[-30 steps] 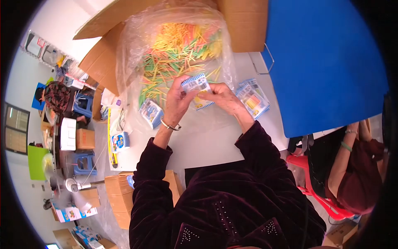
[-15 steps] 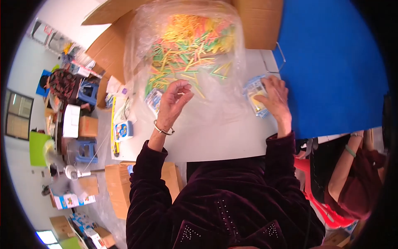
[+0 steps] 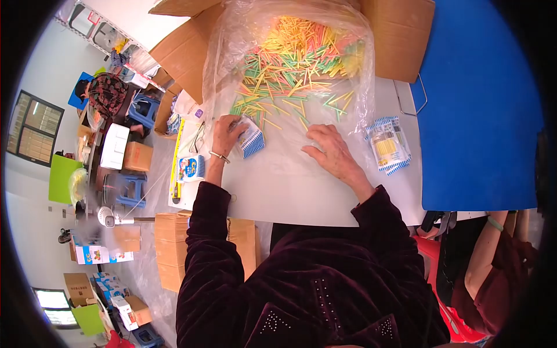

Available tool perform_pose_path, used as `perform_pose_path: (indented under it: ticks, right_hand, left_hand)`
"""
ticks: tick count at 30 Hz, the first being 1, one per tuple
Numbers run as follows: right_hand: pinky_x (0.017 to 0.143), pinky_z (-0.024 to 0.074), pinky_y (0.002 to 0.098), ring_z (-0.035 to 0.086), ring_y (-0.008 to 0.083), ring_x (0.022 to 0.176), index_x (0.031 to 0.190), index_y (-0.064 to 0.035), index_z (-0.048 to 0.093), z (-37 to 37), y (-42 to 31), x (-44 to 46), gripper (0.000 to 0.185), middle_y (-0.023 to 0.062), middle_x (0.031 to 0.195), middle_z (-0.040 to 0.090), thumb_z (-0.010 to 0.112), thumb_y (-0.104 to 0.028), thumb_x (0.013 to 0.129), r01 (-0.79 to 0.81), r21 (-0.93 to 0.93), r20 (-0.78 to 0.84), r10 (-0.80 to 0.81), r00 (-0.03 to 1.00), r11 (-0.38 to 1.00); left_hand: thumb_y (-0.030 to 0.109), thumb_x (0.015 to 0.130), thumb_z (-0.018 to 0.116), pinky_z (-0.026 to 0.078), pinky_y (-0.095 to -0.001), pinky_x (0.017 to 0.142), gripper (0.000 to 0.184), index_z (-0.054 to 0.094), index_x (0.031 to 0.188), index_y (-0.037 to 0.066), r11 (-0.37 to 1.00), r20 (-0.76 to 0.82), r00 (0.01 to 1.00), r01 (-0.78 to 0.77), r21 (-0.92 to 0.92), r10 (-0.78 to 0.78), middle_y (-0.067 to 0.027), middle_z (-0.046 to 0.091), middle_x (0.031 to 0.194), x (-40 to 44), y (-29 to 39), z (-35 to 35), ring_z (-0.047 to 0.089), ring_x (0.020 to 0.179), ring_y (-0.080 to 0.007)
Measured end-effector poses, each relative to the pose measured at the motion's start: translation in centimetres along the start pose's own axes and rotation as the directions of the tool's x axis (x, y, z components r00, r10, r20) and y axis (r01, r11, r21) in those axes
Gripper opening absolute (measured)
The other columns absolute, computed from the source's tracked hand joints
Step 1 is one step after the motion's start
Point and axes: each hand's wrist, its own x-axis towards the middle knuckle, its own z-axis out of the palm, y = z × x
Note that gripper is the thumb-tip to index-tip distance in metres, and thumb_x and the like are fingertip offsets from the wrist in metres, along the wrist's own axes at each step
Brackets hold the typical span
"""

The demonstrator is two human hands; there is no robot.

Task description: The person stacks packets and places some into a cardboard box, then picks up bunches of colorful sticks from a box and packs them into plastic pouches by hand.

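My left hand (image 3: 225,136), with a bracelet at the wrist, is closed on the edge of a blue-and-white striped plastic packet (image 3: 252,140) at the left of the white table. Its fingertips are partly hidden. Over the middle of the tabletop is my right hand (image 3: 335,153), fingers apart and nothing in it. A second striped packet (image 3: 390,146) with a clear window and yellow contents lies to its right, apart from the hand. Ahead of both hands, thin yellow, green and pink sticks (image 3: 296,64) lie loose on a clear plastic sheet (image 3: 217,69).
Open cardboard flaps (image 3: 400,37) flank the pile of sticks. A blue board (image 3: 476,116) covers the right side. A small blue-and-white pack (image 3: 190,168) sits beside a yellow ruler (image 3: 176,174) at the left edge. Another person's arm (image 3: 484,258) is at the lower right.
My right hand has let go of the right-hand packet and moved left to the middle. My left hand has taken hold of the left packet. The view has shifted slightly.
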Motion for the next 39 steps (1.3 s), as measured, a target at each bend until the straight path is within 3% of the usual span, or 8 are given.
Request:
perform_pose_path:
  ticks: [4,9,14,16,20,27,34,39]
  right_hand:
    - [0.086,0.0411,0.0379,0.049,0.0313,0.099,0.097,0.0001,0.058,0.9,1.1,0.2,0.029,0.013,0.108,0.057,0.067,-0.019,0.077,-0.002,0.037,-0.066,0.005,0.998,0.999]
    - [0.083,0.0425,0.0371,0.051,0.0296,0.098,0.099,-0.0002,0.059,1.0,0.8,1.0,0.031,0.0137,0.103,0.058,0.067,-0.02,0.078,-0.047,0.211,-0.177,0.085,0.981,0.976]
    - [0.077,0.0446,0.033,0.056,0.0242,0.088,0.1,0.0006,0.061,0.3,0.8,1.1,0.027,0.0137,0.096,0.061,0.065,-0.018,0.08,-0.083,0.321,-0.197,0.152,0.968,0.943]
    - [0.07,0.045,0.0279,0.057,0.0157,0.077,0.098,0.0011,0.062,-0.8,0.7,0.9,0.023,0.01,0.085,0.063,0.062,-0.015,0.082,-0.275,0.496,0.028,0.301,0.953,0.824]
    - [0.073,0.0425,0.0212,0.053,0.0049,0.078,0.1,0.0006,0.063,-1.2,1.2,1.0,0.02,-0.0014,0.082,0.062,0.059,-0.012,0.085,-0.3,0.565,0.13,0.276,0.952,0.769]
    - [0.063,0.0424,0.0244,0.052,0.0078,0.068,0.095,0.0004,0.063,-0.7,1.6,1.0,0.018,0.0041,0.074,0.061,0.061,-0.012,0.082,-0.286,0.464,0.082,0.281,0.956,0.838]
    - [0.048,0.0376,0.0312,0.043,0.0159,0.048,0.079,0.0031,0.061,-0.4,1.1,0.9,0.017,0.0143,0.056,0.052,0.063,-0.014,0.08,-0.255,0.28,-0.001,0.266,0.964,0.925]
    - [0.047,0.0317,0.0279,0.035,0.0077,0.053,0.07,0.0054,0.053,-0.6,0.6,0.8,0.027,0.004,0.052,0.041,0.062,-0.017,0.082,-0.227,0.281,0.01,0.233,0.972,0.933]
  left_hand:
    - [0.014,0.071,0.07,0.044,-0.0338,0.074,0.021,0.064,0.087,0.001,0.996,-0.072,0.995,0.066,-0.056,-0.07,-0.0143,0.062,0.092,0.3,-0.5,0.5,0.057,0.08,-0.0271]
    - [0.007,0.078,0.066,0.045,-0.0254,0.074,0.017,0.064,0.094,0.002,0.917,-0.263,0.879,-0.384,0.107,0.399,-0.0075,0.062,0.096,0.3,8.2,1.7,0.057,0.085,-0.0147]
    - [0.008,0.076,0.069,0.045,-0.0296,0.08,0.028,0.061,0.102,0.006,0.837,0.028,0.97,-0.192,-0.512,0.24,-0.0082,0.061,0.099,-2.0,13.7,7.2,0.058,0.091,-0.0191]
    - [0.008,0.079,0.067,0.045,-0.0274,0.079,0.028,0.06,0.106,0.005,0.848,0.094,0.966,-0.163,-0.504,0.241,-0.0059,0.06,0.102,-1.6,14.0,7.2,0.056,0.091,-0.0149]
    - [0.008,0.081,0.065,0.046,-0.0255,0.076,0.029,0.058,0.109,0.002,0.81,0.289,0.942,0.033,-0.586,0.171,-0.0029,0.058,0.1,-0.2,14.7,4.7,0.054,0.088,-0.0098]
    - [0.007,0.08,0.065,0.045,-0.0229,0.068,0.013,0.062,0.091,0.0,0.898,0.26,0.918,-0.18,-0.401,0.301,-0.0016,0.062,0.08,-0.8,14.2,4.4,0.056,0.075,-0.0077]
    - [0.008,0.072,0.069,0.046,-0.0331,0.064,0.012,0.065,0.081,0.001,0.929,0.052,0.957,-0.264,-0.26,0.286,-0.0111,0.063,0.075,-2.1,14.3,5.4,0.059,0.071,-0.026]
    - [0.009,0.07,0.07,0.045,-0.0355,0.063,0.013,0.065,0.08,0.001,0.926,0.031,0.938,-0.334,-0.175,0.344,-0.0116,0.062,0.071,-1.7,14.3,5.1,0.058,0.07,-0.0284]
